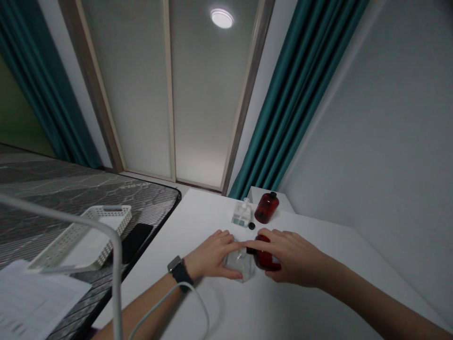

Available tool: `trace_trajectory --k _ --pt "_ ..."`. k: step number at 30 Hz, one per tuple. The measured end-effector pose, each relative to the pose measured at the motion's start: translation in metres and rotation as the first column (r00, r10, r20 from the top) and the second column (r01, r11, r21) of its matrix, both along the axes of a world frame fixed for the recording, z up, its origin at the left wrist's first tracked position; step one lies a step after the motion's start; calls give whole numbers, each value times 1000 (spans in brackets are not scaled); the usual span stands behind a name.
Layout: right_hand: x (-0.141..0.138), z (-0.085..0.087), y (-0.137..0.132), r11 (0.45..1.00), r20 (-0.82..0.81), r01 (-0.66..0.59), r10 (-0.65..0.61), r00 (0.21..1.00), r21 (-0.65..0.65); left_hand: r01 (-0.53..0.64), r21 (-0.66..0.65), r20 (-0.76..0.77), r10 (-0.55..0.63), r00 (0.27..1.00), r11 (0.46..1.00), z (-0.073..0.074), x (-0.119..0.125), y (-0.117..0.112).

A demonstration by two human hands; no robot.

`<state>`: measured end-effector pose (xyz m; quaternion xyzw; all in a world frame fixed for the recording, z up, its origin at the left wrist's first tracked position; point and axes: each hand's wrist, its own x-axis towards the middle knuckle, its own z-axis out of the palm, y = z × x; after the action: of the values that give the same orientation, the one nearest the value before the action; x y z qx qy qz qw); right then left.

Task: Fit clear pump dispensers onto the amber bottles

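Clear bottle [238, 267] stands near the middle of the white desk [198, 217], under the left hand [212, 255], whose fingers are spread and curved over its top. Red bottle [267, 257] sits just beside it on the right, tilted or lying with its black neck toward the clear bottle; I cannot tell which. The right hand [292, 255] covers it palm down, fingers spread, not pinching. The two hands' index fingertips [244, 244] nearly meet above the clear bottle.

Toward the desk's far end, a clear pump bottle [241, 213] stands beside a capped red bottle [266, 208], with a small black cap [251, 226] just in front of them. A black watch [180, 272] circles the left wrist, and a white cable [187, 293] lies across the left forearm. Off the desk's left edge, on a grey mattress [67, 184], lie a white basket [81, 241], a black phone [136, 241] and papers [35, 297]
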<state>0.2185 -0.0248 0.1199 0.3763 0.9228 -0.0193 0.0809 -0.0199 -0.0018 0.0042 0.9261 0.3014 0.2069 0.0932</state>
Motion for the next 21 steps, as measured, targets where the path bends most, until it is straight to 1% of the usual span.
trace_trajectory --k 6,21 --pt "0 -1 1 1000 -18 -10 10 1000 14 0 -3 -5 0 1000 1000 -2 0 0" --pt "-1 2 0 1000 14 -6 6 1000 6 -5 -19 -20 4 1000 1000 -1 0 2"
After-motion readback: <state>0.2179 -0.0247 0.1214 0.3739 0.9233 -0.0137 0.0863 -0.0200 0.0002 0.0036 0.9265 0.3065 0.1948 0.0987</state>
